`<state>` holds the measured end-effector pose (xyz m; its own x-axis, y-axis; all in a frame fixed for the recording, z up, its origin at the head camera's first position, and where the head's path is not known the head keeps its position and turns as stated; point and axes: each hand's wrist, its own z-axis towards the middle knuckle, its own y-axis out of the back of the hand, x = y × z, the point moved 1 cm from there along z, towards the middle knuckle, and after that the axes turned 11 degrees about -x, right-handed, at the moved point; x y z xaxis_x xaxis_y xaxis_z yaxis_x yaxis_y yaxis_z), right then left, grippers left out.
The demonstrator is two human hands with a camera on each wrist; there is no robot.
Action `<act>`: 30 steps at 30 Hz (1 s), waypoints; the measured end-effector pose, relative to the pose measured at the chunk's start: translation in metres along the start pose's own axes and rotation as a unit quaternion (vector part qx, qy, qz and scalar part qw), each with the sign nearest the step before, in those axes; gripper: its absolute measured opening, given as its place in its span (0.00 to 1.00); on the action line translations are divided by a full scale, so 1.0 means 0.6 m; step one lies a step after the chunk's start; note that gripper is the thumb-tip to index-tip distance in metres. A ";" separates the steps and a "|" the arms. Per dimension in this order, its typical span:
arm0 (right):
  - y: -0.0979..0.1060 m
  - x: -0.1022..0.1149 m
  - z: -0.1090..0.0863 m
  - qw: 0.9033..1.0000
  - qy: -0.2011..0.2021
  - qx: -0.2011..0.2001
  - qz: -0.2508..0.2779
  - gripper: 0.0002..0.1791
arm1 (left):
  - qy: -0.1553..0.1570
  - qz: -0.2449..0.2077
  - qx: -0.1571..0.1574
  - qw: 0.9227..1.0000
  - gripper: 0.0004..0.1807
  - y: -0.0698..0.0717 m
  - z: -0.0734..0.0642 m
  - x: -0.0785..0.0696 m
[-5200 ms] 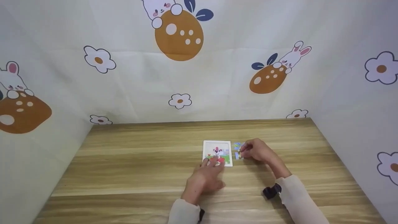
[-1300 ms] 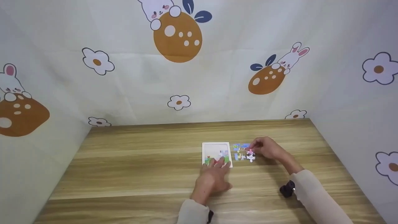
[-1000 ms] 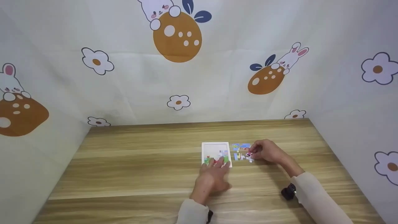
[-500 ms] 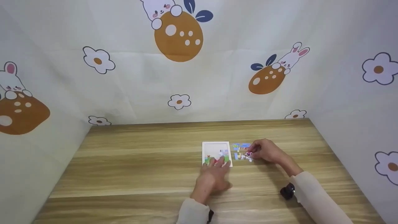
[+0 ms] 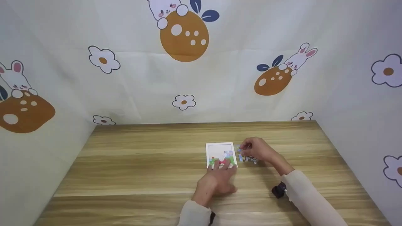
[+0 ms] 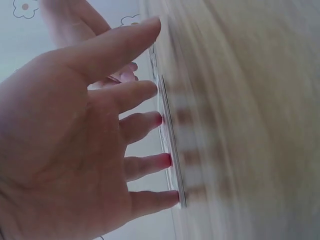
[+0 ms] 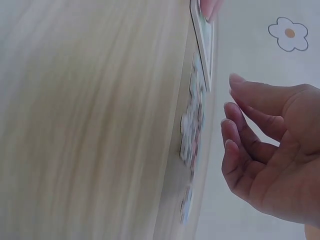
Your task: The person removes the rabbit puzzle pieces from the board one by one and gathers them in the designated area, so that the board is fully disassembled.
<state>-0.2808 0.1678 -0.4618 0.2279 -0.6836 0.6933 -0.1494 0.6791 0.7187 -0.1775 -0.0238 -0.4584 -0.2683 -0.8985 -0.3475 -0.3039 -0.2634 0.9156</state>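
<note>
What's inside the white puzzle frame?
Inside the white puzzle frame a few colourful pieces sit along the near edge; the rest is bare white. The left hand rests its fingers over the near edge, covering what lies there.

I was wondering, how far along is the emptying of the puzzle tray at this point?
Partly done: several loose pieces already lie on the table beside the puzzle tray, whose upper part is bare. In hand: the left hand presses the tray's near edge while the right hand, holding nothing, hovers over the loose pieces. Left: the coloured pieces along the tray's lower rows.
</note>
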 end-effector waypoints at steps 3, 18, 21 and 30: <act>-0.011 0.006 0.005 1.000 0.000 0.001 0.004 0.05 | -0.007 -0.007 0.014 1.000 0.42 -0.001 0.001 0.004; -0.043 0.035 0.019 0.999 -0.017 0.021 -0.017 0.07 | -0.020 -0.018 0.025 0.999 0.42 -0.002 -0.001 0.016; -0.047 0.037 0.021 0.999 -0.028 0.019 -0.024 0.08 | -0.019 -0.024 0.026 0.999 0.43 -0.001 -0.001 0.018; -0.050 0.037 0.020 0.999 -0.034 0.026 -0.020 0.06 | -0.030 0.008 0.025 0.999 0.43 0.001 -0.002 0.017</act>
<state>-0.2826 0.1294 -0.4673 0.1681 -0.7279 0.6648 -0.1912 0.6375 0.7464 -0.1793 -0.0333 -0.4611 -0.3268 -0.8795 -0.3460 -0.3447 -0.2299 0.9101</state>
